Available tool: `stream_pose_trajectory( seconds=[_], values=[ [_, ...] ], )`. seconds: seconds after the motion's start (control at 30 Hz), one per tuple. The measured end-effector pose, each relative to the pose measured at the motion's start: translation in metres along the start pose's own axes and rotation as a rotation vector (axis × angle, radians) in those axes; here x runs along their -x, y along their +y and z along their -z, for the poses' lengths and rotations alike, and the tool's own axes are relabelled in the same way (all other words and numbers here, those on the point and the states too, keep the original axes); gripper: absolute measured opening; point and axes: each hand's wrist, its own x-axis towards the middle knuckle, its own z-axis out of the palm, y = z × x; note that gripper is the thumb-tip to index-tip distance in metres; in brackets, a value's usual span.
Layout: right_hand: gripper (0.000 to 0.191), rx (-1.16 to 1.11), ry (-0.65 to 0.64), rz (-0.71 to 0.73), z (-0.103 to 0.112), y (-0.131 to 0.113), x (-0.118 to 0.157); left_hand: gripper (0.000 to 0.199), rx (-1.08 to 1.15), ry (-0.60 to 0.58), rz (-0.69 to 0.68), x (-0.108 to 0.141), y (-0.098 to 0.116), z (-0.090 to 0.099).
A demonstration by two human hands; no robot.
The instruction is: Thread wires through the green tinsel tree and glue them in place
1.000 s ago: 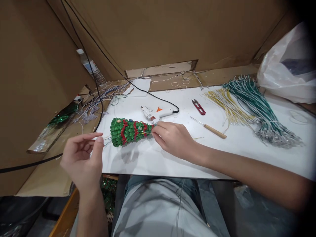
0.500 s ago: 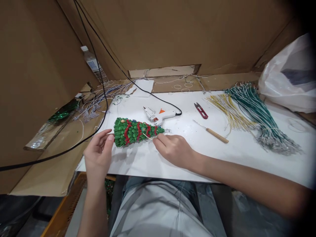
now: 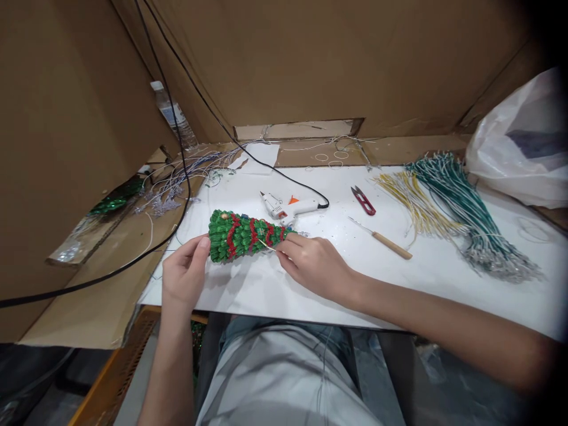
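A small green Christmas tree (image 3: 242, 238) with red garland lies on its side, its tip pointing right. My left hand (image 3: 189, 266) is at its wide base with thumb and fingers closed together; whatever they pinch is hidden. Close to the tip is my right hand (image 3: 313, 263), its fingers closed on a thin pale yellow wire (image 3: 267, 245) that runs against the tree's side. The right fingers cover part of the tip.
Behind the tree lies a white glue gun (image 3: 293, 207) with a black cord. Red thread snips (image 3: 364, 201) and a wooden-handled awl (image 3: 390, 244) are to the right, beside bundled yellow wires (image 3: 419, 204) and green wires (image 3: 461, 201). A bottle (image 3: 175, 118) leans at back left.
My left hand has come in a little to the right, its fingers closing at the tree's base. The right hand keeps the yellow wire almost in place. The view has shifted slightly.
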Motion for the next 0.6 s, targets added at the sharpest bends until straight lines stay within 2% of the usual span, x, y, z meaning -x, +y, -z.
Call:
stream_pose_trajectory(
  seconds=[0.33, 0.6],
  values=[
    [0.021, -0.321, -0.054, -0.175, 0.01, 0.002, -0.009, 0.04, -0.005, -0.146, -0.048, -0.006, 0.0, 0.001],
    [0.019, -0.434, -0.1, -0.273, 0.012, 0.006, -0.016, 0.037, 0.058, -0.169, -0.035, -0.01, -0.008, 0.002]
  ],
)
